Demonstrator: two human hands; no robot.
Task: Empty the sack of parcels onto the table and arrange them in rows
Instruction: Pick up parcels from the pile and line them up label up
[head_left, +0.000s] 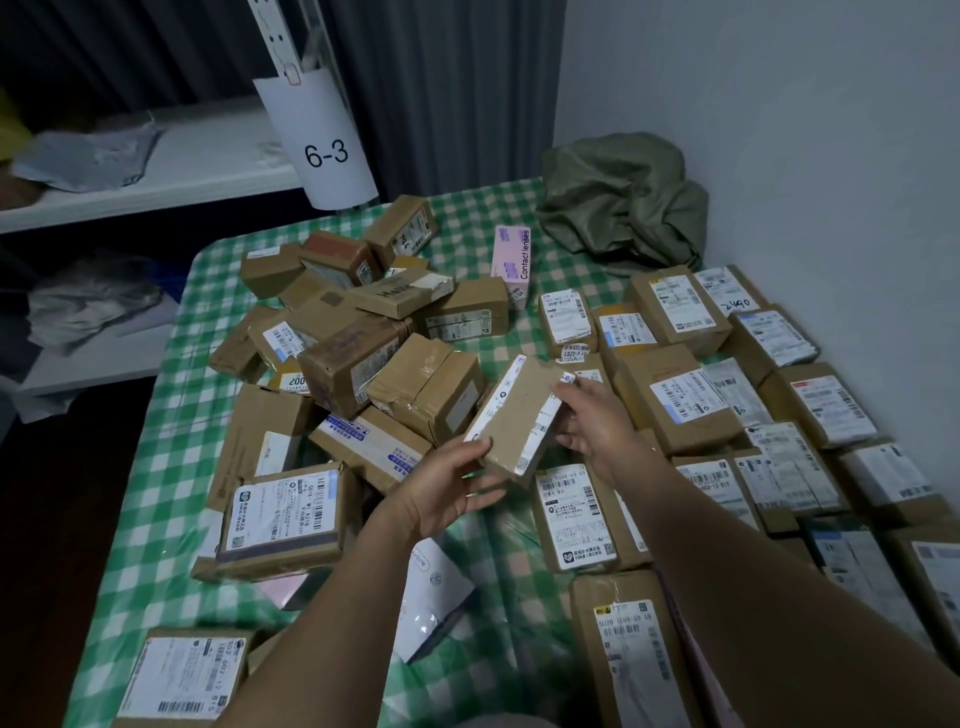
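The left hand (447, 491) and right hand (597, 423) grip one box (519, 415) by opposite ends, tilted, likely for label reading. Finished rows (685, 402) lie rightward, the unsorted heap (358, 358) leftward.

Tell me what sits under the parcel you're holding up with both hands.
The held parcel hangs over green checked tablecloth and the top edge of a white-labelled parcel. The left hand, the right hand and the parcel itself cover whatever lies directly beneath.
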